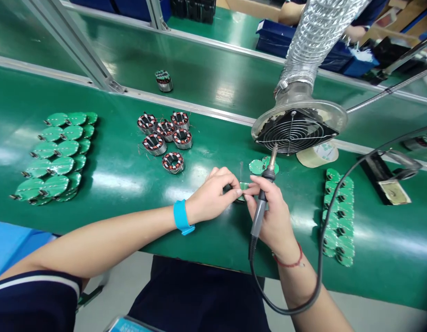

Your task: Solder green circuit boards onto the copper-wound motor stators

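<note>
My left hand, with a blue band at the wrist, has its thumb and fingers pinched at the edge of a small green circuit board. Most of that board, and whatever lies beneath it, is hidden by my fingers. In my right hand is a soldering iron, its tip pointing up and away from the board. The thumb and fingertips of this hand also reach the board, close to my left fingertips. Just beyond the hands lie a few loose round green boards.
Several wound motor stators stand left of centre; another with a green board is farther back. Stacked round boards lie left, more right. A fume extractor hangs ahead, near a tape roll and iron stand.
</note>
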`<state>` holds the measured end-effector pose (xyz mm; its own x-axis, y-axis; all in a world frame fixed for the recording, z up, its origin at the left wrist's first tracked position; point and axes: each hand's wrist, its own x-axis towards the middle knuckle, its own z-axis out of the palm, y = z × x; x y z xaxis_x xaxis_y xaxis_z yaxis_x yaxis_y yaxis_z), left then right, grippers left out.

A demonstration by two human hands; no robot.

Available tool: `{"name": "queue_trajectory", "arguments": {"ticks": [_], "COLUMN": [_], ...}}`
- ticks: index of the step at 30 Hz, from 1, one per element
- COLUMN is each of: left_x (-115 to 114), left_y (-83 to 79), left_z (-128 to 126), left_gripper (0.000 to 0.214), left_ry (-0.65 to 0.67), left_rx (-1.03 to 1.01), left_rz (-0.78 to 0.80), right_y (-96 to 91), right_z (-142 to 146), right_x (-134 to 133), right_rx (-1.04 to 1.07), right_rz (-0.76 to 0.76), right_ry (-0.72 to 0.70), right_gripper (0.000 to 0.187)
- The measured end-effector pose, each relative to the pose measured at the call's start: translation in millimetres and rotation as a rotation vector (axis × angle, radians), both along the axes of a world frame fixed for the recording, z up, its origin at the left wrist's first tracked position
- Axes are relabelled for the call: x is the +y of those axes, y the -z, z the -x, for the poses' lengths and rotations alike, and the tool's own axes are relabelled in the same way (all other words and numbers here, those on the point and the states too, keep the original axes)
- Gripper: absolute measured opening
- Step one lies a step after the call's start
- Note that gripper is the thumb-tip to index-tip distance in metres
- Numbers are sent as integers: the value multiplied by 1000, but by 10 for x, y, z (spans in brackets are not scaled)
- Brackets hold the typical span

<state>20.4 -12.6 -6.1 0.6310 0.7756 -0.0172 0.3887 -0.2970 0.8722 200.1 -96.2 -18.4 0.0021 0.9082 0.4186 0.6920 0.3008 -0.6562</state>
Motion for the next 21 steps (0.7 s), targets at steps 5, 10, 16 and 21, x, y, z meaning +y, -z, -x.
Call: {"name": "queue_trajectory", "arguments": {"ticks": [5,10,16,21], "left_x": [11,24,2,10], "left_y": [-18,-32,-2,33], "left_z": [-43,-79,-141,-164], "left_gripper": [15,16,19,22], "left_ry": [7,45,47,58], "left_rx": [89,170,246,225], "left_rz": [-119,-255,-404,-464], "right_y": [-43,-182,-264,-270], "right_z": [-119,-159,-92,-38], "right_x": [-142,-335,-425,-398], "right_rx": [126,264,484,539], "right_rz": [22,29,-89,-23], "right_ry": [92,301,372,378], "right_gripper": [46,35,19,21]}}
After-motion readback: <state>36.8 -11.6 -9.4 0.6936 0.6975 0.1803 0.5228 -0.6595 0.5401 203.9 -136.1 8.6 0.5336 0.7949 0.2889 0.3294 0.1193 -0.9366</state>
